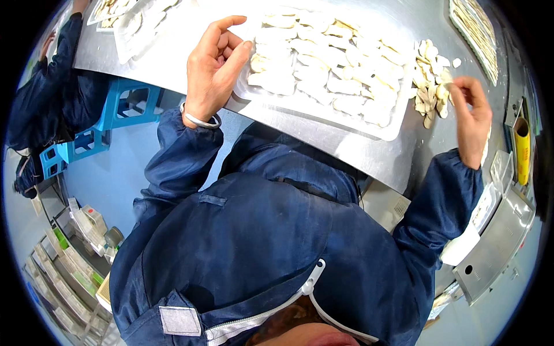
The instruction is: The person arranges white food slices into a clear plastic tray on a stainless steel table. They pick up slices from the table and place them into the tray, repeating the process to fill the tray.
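A clear plastic tray [391, 132] lies before me on the metal table, brightly lit. Pale dried slices [312, 73], perhaps of mushroom or root, fill it in overlapping rows. My left hand [216, 65] hovers at the tray's left edge with thumb and forefinger apart and nothing between them. To the right of the tray is a loose pile of similar slices [429, 97]. My right hand [472, 116] is at the pile's right side, its fingertips bent towards the slices. Blur hides whether a slice sits between those fingers.
More trays with slices stand at the upper left [123, 41] and upper right [474, 32]. The metal table's [342, 147] front edge runs close to my body. At left, another person's sleeve [65, 56] shows beside blue plastic stools [130, 101]. A yellow tube [522, 151] is at far right.
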### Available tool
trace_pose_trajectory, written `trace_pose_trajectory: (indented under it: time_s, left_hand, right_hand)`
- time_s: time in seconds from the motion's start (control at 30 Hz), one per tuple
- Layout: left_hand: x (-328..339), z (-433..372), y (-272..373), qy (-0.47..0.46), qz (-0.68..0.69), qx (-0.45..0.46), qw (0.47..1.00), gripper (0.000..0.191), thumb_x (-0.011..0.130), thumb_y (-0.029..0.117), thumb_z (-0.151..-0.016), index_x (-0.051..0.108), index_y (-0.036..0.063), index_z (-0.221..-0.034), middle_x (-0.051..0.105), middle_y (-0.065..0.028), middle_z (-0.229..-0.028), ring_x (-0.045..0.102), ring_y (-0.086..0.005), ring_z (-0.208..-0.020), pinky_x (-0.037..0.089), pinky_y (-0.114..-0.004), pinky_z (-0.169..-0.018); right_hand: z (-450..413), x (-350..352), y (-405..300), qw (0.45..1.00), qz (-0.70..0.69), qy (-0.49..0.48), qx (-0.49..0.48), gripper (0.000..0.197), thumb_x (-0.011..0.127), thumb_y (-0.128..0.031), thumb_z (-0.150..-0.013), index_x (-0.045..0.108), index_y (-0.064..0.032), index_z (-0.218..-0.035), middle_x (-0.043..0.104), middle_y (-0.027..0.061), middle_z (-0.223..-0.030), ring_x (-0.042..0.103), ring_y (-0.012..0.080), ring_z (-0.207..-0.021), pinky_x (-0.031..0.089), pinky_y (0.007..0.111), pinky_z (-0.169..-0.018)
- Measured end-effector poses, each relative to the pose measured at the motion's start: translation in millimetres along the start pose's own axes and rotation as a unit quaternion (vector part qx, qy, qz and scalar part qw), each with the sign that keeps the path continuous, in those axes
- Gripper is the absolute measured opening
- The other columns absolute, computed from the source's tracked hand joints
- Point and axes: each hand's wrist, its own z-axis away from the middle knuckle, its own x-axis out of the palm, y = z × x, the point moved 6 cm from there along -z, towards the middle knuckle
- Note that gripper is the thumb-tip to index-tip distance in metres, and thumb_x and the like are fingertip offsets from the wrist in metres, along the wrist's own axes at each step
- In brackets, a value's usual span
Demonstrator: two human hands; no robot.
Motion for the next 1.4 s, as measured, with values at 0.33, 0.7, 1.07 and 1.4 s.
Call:
trace_pose_trajectory:
  time_s: [0.33,0.7,1.07,1.4]
  left_hand:
    - [1.4,2.0,5.1,-0.001,-0.035,0.038,0.999,0.04,0.06,0.005,-0.094,0.052,-0.0004,-0.133,0.055,0.002,-0.076,0.043,-0.0025,-0.063,0.032,-0.017,-0.053]
    - [0.9,2.7,3.5,0.015,-0.02,-0.008,1.0,0.039,0.066,0.006,-0.091,0.056,0.0027,-0.128,0.056,0.0035,-0.074,0.041,-0.0016,-0.062,0.032,-0.017,-0.053]
    - [-14.7,0.8,-1.5,0.057,0.015,-0.066,0.996,0.037,0.063,0.004,-0.092,0.055,-0.0003,-0.128,0.051,0.0046,-0.073,0.04,-0.0014,-0.063,0.03,-0.016,-0.056]
    - [-18.7,7.7,-2.2,0.075,-0.016,-0.054,0.996,0.035,0.062,0.006,-0.091,0.058,0.0002,-0.125,0.049,0.0042,-0.072,0.039,-0.0026,-0.062,0.03,-0.018,-0.055]
  right_hand:
    - [31.8,96.1,-104.1,0.987,0.036,-0.086,-0.135,0.009,0.066,-0.004,-0.076,0.057,-0.004,-0.08,0.057,0.0077,-0.078,0.057,0.0265,-0.072,0.042,0.036,-0.068]
    - [31.6,-13.8,-54.2,0.972,0.177,0.126,-0.087,0.006,0.064,-0.004,-0.086,0.065,-0.0024,-0.091,0.064,0.0081,-0.081,0.058,0.0144,-0.07,0.047,0.028,-0.065]
    - [55.1,-8.0,23.9,0.985,0.129,0.092,0.07,0.016,0.064,-0.009,-0.085,0.065,-0.0028,-0.1,0.058,0.0084,-0.083,0.053,0.0181,-0.062,0.046,0.031,-0.06]
    - [22.8,19.0,22.2,0.964,0.247,0.092,0.026,0.019,0.068,-0.019,-0.082,0.06,-0.0026,-0.084,0.061,0.0136,-0.081,0.06,0.0335,-0.072,0.046,0.043,-0.064]
